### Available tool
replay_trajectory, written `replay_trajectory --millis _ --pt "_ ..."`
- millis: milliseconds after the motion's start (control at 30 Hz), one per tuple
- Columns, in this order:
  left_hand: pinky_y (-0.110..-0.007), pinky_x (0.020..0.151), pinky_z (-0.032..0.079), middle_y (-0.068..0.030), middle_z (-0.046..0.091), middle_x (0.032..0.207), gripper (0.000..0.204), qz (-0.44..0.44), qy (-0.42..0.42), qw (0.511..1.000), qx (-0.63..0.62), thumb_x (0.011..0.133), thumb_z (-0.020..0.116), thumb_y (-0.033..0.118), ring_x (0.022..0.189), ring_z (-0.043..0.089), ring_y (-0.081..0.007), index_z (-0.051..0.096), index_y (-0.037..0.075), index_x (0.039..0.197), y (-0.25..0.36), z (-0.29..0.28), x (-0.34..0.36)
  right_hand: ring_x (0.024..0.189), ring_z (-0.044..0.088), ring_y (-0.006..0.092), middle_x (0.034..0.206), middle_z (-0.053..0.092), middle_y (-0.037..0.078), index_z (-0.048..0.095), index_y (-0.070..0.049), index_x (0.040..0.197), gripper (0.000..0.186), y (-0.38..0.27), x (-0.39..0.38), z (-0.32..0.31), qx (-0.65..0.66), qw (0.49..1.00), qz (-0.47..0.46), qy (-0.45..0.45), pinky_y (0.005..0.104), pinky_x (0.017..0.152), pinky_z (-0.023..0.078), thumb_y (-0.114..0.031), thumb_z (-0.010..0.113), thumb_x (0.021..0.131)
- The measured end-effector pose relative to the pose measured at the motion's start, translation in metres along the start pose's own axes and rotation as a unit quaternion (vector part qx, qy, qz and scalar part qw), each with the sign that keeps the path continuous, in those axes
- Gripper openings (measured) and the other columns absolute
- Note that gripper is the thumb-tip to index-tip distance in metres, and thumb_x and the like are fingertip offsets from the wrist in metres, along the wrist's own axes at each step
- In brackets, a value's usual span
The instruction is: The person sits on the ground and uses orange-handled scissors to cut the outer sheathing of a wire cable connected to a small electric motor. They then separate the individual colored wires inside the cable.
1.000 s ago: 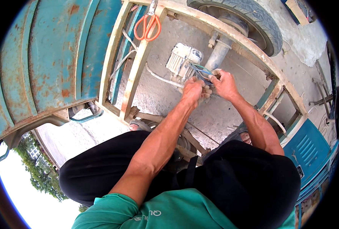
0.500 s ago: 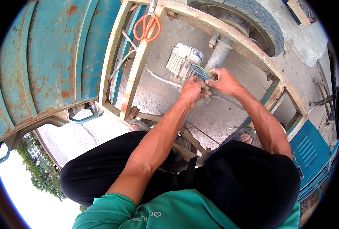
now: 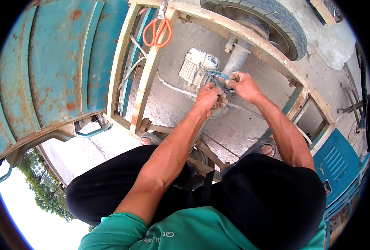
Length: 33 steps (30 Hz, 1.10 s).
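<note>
A bundle of thin coloured wires (image 3: 218,75) comes out beside a finned, whitish motor housing (image 3: 198,66) inside the metal frame. My right hand (image 3: 244,86) pinches the wires' far ends, thumb against fingers. Close by on the left, my left hand (image 3: 211,99) is closed, its fingers curled around the lower cable part of the bundle. Exactly what sits between the left fingertips is partly hidden. Orange-handled scissors (image 3: 157,32) rest on the frame bar at the upper left, away from both hands.
A rusty, cream-painted metal frame (image 3: 145,79) surrounds the work area. Behind it stands a wheel with a black tyre (image 3: 291,31). A rusted teal panel (image 3: 58,58) fills the left side, and a teal louvred panel (image 3: 334,164) lies at the right. Corrugated conduit (image 3: 174,86) runs below the motor.
My right hand has drawn the wires slightly, and they now lie flatter and closer together toward the right. My left hand keeps its hold. The whole view has shifted a little.
</note>
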<state>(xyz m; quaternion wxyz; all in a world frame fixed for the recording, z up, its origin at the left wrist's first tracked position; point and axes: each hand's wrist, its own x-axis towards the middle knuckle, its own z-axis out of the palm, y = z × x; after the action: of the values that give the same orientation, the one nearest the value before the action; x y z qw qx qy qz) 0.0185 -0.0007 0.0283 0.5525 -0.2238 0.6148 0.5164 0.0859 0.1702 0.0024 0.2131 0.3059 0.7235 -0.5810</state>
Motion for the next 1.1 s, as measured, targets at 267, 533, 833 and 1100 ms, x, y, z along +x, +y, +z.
replay_trajectory --millis 267,533,833,1100 --pt "-0.035 0.074 0.061 -0.0093 0.067 0.112 0.023 0.025 -0.048 0.996 -0.065 0.102 0.064 0.020 0.089 0.072 -0.0212 0.054 0.008 0.118 0.000 0.006 -0.001 0.087 0.066 0.0177 0.098 0.074 0.011 0.072 0.004 0.111 0.033 -0.001 -0.002 0.001 0.093 0.995 -0.011 -0.037 0.0345 0.082 0.053 -0.021 0.075 0.089" --pt "-0.039 0.073 0.061 -0.0080 0.068 0.106 0.021 0.024 0.046 0.996 -0.070 0.104 0.058 0.022 0.085 0.071 -0.0204 0.054 0.006 0.117 -0.015 0.032 0.004 0.087 0.067 0.0177 0.097 0.074 0.011 0.072 0.003 0.108 0.029 -0.014 0.000 -0.010 0.098 0.994 0.029 -0.036 0.0358 0.081 0.053 -0.020 0.073 0.090" --pt "-0.040 0.074 0.059 -0.0061 0.068 0.103 0.027 -0.001 -0.030 0.929 -0.368 0.109 0.040 0.026 0.089 0.069 -0.0167 0.057 0.009 0.119 -0.033 0.073 0.024 0.083 0.073 0.0283 0.093 0.073 0.023 0.071 0.006 0.104 0.030 -0.043 -0.009 -0.022 -0.087 0.995 -0.029 -0.036 0.0403 0.079 0.056 -0.021 0.069 0.090" --pt "-0.038 0.069 0.058 -0.0072 0.069 0.105 0.019 -0.032 0.044 0.892 -0.449 0.103 0.050 0.019 0.085 0.069 -0.0205 0.064 0.008 0.110 -0.021 0.080 0.043 0.098 0.071 0.0409 0.098 0.073 0.026 0.071 0.004 0.106 0.035 -0.056 -0.009 -0.021 -0.204 0.975 -0.073 -0.040 0.0479 0.091 0.054 -0.023 0.061 0.088"
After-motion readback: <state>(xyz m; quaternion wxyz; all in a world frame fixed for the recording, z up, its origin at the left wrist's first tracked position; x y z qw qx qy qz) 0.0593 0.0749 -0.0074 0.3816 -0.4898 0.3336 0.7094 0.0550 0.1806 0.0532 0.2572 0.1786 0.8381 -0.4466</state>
